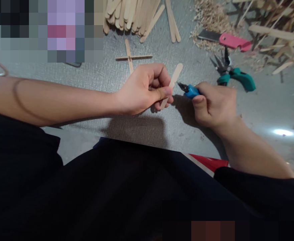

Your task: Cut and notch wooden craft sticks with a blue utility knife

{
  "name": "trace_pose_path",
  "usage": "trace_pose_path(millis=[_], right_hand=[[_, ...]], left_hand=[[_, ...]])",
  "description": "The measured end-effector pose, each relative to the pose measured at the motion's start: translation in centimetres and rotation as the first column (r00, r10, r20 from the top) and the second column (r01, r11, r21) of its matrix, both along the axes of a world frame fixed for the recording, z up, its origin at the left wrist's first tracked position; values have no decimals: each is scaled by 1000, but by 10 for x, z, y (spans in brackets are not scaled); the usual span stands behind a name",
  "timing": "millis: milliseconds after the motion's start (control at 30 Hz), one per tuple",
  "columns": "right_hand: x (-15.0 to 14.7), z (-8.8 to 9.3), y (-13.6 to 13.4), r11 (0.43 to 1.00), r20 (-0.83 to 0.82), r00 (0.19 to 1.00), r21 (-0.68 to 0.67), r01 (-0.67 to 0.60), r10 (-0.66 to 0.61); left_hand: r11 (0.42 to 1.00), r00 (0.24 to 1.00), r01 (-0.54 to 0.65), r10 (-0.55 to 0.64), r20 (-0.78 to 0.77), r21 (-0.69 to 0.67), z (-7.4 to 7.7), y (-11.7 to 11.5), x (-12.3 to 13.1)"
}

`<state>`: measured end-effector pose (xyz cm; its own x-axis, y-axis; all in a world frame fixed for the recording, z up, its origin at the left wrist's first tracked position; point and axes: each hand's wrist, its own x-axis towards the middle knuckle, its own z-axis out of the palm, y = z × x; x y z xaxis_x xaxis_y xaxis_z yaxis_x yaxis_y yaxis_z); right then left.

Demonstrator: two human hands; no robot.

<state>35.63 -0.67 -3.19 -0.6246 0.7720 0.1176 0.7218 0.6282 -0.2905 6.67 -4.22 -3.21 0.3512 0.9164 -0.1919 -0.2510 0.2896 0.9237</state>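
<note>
My left hand (152, 87) pinches a flat wooden craft stick (176, 75) between thumb and fingers, its rounded end tilted up to the right. A small nick shows on the stick's right edge. Wrapped round blue-handled cutters (192, 91) is my right hand (213, 103); the dark jaws point left, close to the stick but apart from it. Beyond my left hand, two sticks cross on the table, one upright (127, 48) and one lying crosswise (144, 57).
Many craft sticks (134, 15) lie at the back, with two more (172, 25) beside them. Green-handled pliers (244, 78), a pink-handled knife (234, 42), wood shavings (213, 16) and a stick structure (292, 36) are at the right. The grey table's (136, 130) front edge runs before my body.
</note>
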Motion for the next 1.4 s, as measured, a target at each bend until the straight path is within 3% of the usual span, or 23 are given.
trace_pose_path(millis=[333, 600, 867, 1067, 1400], right_hand=[[-1, 2, 1, 999, -16, 999, -1, -38, 38], [-2, -1, 0, 999, -66, 998, 49, 5, -1], [-1, 2, 0, 999, -34, 999, -41, -25, 23], [-2, 2, 0, 1000, -36, 999, -18, 17, -17], [-5, 7, 0, 998, -74, 997, -50, -40, 36]], left_hand=[[1000, 1000, -11, 10, -28, -14, -1, 3, -1], [999, 1000, 22, -21, 16, -25, -1, 3, -2], [998, 1000, 14, -13, 20, -53, 0, 4, -2], [998, 999, 29, -27, 26, -50, 1, 4, -4], [998, 998, 44, -41, 56, -54, -4, 6, -4]])
